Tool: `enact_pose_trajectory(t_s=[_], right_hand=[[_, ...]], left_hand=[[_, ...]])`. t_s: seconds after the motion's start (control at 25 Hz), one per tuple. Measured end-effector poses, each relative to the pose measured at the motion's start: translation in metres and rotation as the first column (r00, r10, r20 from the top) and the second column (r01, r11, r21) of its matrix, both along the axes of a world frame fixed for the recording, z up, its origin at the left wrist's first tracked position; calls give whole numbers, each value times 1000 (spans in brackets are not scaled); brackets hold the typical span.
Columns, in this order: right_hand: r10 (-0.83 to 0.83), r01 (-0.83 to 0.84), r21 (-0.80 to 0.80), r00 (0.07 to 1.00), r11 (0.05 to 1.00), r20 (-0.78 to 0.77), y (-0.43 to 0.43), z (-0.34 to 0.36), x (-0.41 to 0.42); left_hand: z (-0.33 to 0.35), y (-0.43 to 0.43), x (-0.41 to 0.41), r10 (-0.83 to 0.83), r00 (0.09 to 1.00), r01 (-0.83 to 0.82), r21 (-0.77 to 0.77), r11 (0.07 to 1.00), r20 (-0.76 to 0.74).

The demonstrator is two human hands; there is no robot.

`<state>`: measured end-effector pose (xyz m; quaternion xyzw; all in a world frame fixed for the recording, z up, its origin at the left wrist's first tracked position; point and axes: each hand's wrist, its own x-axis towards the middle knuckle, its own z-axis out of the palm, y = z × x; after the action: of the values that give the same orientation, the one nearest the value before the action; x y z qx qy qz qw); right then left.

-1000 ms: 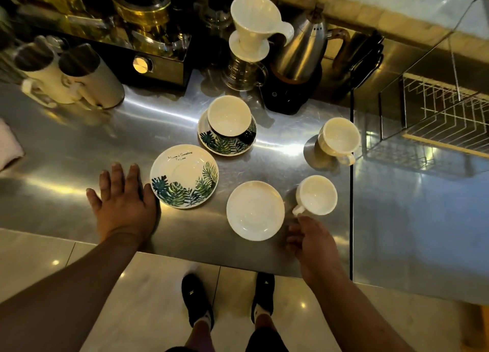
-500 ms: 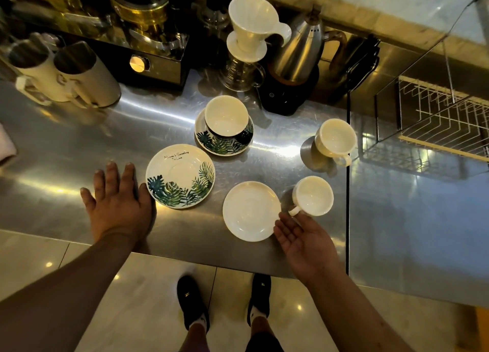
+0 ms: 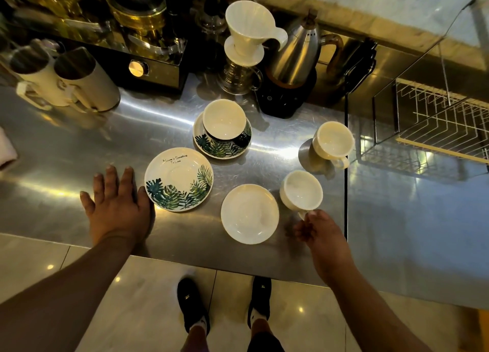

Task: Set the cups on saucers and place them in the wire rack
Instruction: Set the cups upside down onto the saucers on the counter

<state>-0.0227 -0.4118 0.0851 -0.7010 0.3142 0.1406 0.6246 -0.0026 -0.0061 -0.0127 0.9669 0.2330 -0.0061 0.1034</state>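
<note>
Head view is looking down on a steel surface [image 3: 66, 145] where the work is only getting started. One cup [image 3: 224, 121] is sitting on a leaf-patterned saucer [image 3: 219, 145] near the back, so a single pair is looking assembled, though it is standing on the surface and not in the wire rack [image 3: 436, 124], which is hanging empty, as far as can be seen, off to the right.

Two saucers are waiting bare: a second leaf-patterned saucer [image 3: 179, 179] nearer the front, and a plain white saucer [image 3: 249, 213] just right of it. Two plain cups are standing directly on the steel: the far white cup [image 3: 333, 142] near the surface's right edge, and the near white cup [image 3: 301, 190] just beside the plain saucer.

The right hand [image 3: 321, 234] is pinching the handle of the near white cup, its grip closing thumb and fingertips on that handle while the cup is apparently resting on the surface. The left hand [image 3: 116, 203] is lying flat, fingers spread, holding nothing, its edge touching the rim of the front leaf saucer.

By my judgement, two cups are needing saucers, and all three sets are needing to go into the rack.
</note>
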Motion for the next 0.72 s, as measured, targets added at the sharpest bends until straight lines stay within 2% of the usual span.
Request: enact_pose_trajectory(t_s=[0.08, 0.24, 0.52, 0.72], right_hand=[[210, -210, -19, 978, 978, 12, -10, 6, 9], [544, -546, -7, 836, 838, -78, -16, 14, 32], [719, -704, 145, 679, 695, -147, -12, 9, 47], [782, -782, 84, 602, 618, -161, -9, 8, 44]], left_hand=[[1, 0, 0, 0, 1000, 0, -1, 1000, -5], [2, 0, -1, -2, 1000, 2, -8, 1000, -9], [4, 0, -1, -5, 1000, 5, -20, 1000, -18], [4, -1, -1, 0, 1000, 0, -14, 1000, -18]])
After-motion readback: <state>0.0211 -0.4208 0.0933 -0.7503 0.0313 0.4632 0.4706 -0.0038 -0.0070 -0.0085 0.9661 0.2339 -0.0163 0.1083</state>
